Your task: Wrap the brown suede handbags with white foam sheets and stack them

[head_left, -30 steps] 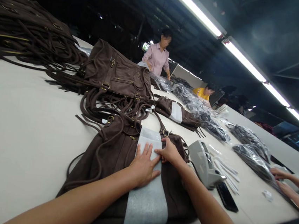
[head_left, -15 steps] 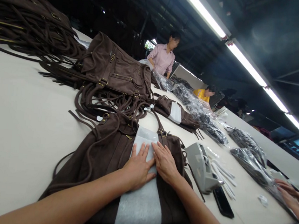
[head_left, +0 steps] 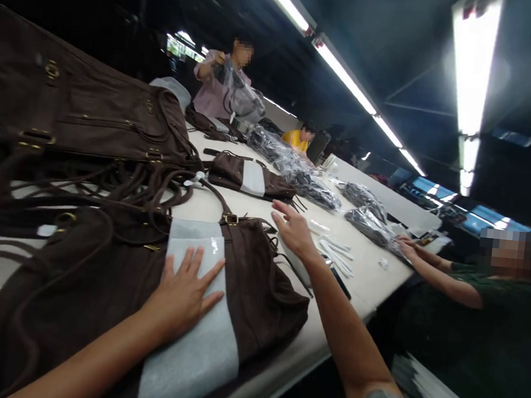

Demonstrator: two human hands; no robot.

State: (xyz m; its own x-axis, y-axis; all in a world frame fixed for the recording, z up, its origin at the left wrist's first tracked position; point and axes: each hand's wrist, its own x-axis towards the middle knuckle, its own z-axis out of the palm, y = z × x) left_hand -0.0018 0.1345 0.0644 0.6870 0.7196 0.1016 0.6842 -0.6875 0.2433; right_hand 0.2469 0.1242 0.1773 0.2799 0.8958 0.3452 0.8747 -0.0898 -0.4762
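Observation:
A dark brown handbag [head_left: 260,255] lies on the table below me, with a band of white wrapping sheet [head_left: 193,367] running down its middle. My left hand [head_left: 185,294] rests flat on that band with the fingers spread, just below its folded upper end. To the right, my right hand [head_left: 294,230] is off the bag, its fingers stretched out and partly apart. It is over the grey tape dispenser [head_left: 297,268], most of which my hand and forearm hide. Whether it touches the dispenser I cannot tell.
Brown bags [head_left: 100,108] with looped straps are piled at left. A smaller wrapped bag [head_left: 276,184] lies ahead. White strips [head_left: 338,253] and a phone [head_left: 336,274] lie right of the dispenser. Plastic-wrapped bags [head_left: 316,188] line the far side. Co-workers stand behind and at right.
My right hand has left the white band and moved right to the tape dispenser. My left hand stays on the band. The view has swung right, and a co-worker behind now lifts a plastic-wrapped item.

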